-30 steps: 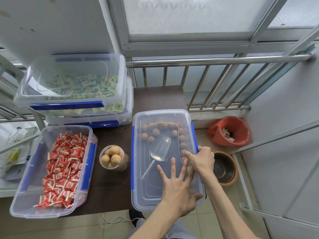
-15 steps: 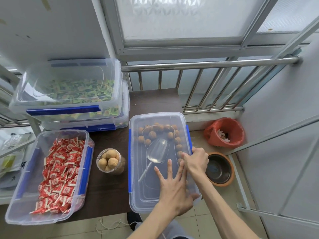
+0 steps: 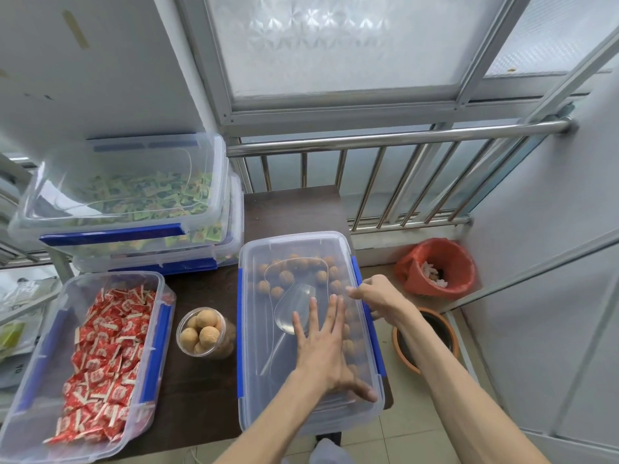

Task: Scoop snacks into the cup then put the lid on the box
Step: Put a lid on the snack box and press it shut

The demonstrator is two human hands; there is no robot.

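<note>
The left hand [image 3: 323, 354] lies flat on the lid [image 3: 268, 390] of the box [image 3: 306, 426], its grip fully open with fingers together and thumb splayed toward the near right corner; a second ago those fingers were fanned wide. The right hand [image 3: 375, 294] now rests at the lid's right edge beside the blue clasp [image 3: 366, 316], fingers loosely curled and reaching onto the lid; whether they pinch anything I cannot tell. Earlier it sat closer to the left hand, nearly touching it.

The lid sits on the box, which stands on the table [image 3: 201, 380] at its right end. Through the clear plastic show round brown snacks [image 3: 278, 291] at the far end and a clear scoop [image 3: 294, 309]. Just left of the box stands the cup [image 3: 206, 333], filled with the same snacks. Further left is an open box of red packets [image 3: 104, 363], as before.
</note>
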